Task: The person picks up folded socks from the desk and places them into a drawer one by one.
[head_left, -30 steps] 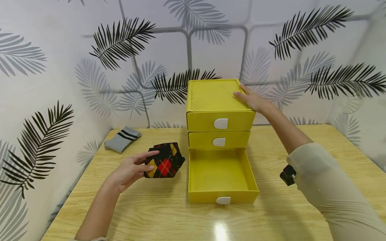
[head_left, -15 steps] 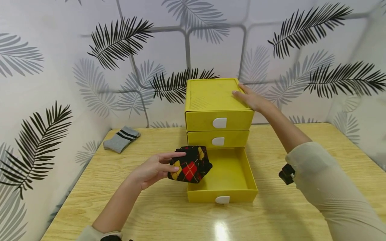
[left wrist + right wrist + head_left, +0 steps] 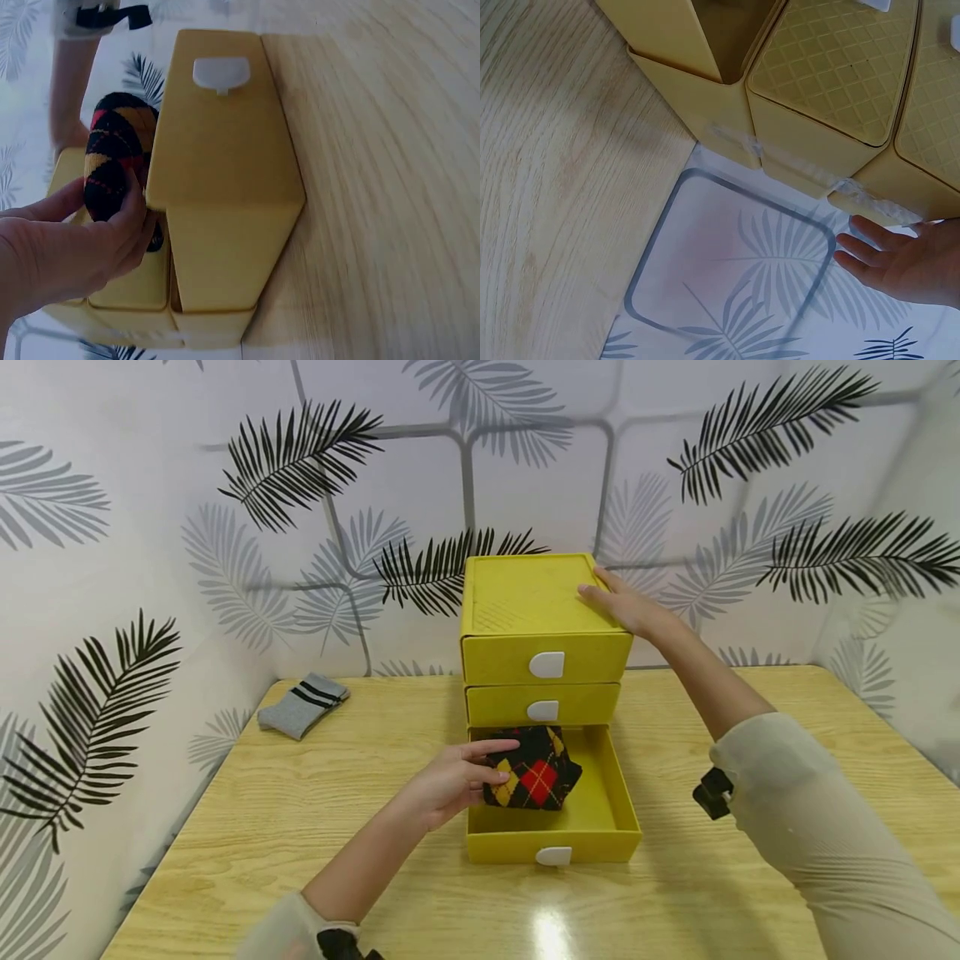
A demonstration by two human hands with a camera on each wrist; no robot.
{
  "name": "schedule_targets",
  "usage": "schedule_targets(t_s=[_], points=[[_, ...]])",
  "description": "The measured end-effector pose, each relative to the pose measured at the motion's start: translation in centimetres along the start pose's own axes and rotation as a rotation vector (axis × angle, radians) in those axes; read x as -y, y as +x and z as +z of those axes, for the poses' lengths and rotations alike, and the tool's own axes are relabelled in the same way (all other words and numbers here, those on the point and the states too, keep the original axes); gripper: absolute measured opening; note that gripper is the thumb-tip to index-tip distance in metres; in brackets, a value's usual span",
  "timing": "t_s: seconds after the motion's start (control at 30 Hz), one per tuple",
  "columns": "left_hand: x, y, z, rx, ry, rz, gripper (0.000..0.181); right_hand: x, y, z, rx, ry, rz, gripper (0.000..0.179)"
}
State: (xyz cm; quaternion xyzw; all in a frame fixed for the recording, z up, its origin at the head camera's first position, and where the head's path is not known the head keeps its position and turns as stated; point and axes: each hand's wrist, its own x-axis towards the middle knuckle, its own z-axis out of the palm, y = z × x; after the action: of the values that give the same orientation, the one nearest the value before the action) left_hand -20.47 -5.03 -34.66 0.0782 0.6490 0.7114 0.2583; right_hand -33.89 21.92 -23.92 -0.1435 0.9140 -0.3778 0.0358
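Observation:
My left hand (image 3: 456, 781) pinches a folded pair of argyle socks (image 3: 538, 777), black with red and yellow diamonds, over the pulled-out bottom drawer (image 3: 600, 793) of a yellow drawer unit (image 3: 525, 597). In the left wrist view the socks (image 3: 114, 154) show edge-on between thumb and fingers, close over the drawer's rim. My right hand (image 3: 628, 608) rests on the right side of the unit's top, fingers extended. The right wrist view shows that hand (image 3: 907, 259) beside the unit's side wall. The two upper drawers are closed.
A folded grey sock pair (image 3: 303, 706) with black stripes lies at the table's back left. White tabs mark each drawer front, such as the bottom tab (image 3: 553, 857). A leaf-patterned wall covering (image 3: 540, 468) stands behind the wooden table (image 3: 360, 860).
My left hand has carried the argyle socks to the right, from beside the unit to over the bottom drawer. The right hand has stayed on the unit's top.

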Motion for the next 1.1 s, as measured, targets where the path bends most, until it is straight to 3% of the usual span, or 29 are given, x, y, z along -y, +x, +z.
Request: schedule_targets(t_s=[0.23, 0.4, 0.53, 0.77, 0.93, 1.1], points=[[0.9, 1.5, 3.5, -0.058, -0.031, 0.036, 0.047, 0.2, -0.3, -0.2, -0.005, -0.005, -0.005, 0.072], [2.0, 2.8, 4.8, -0.090, 0.029, 0.017, 0.045, -0.1, -0.2, -0.1, -0.003, 0.016, -0.024, 0.079], [2.7, 3.7, 5.1, -0.116, 0.101, -0.033, 0.043, -0.4, -0.1, 0.0, -0.003, 0.036, -0.045, 0.085], [3.6, 4.5, 5.0, -0.122, 0.199, -0.086, 0.041, 0.3, -0.5, -0.1, -0.002, 0.014, -0.015, 0.074], [3.5, 4.6, 4.8, -0.090, 0.191, -0.080, 0.041, 0.3, -0.3, -0.1, 0.002, 0.002, -0.005, 0.072], [3.0, 4.3, 4.4, -0.058, 0.108, -0.130, 0.043, 0.2, -0.2, 0.0, -0.002, 0.008, -0.007, 0.072]])
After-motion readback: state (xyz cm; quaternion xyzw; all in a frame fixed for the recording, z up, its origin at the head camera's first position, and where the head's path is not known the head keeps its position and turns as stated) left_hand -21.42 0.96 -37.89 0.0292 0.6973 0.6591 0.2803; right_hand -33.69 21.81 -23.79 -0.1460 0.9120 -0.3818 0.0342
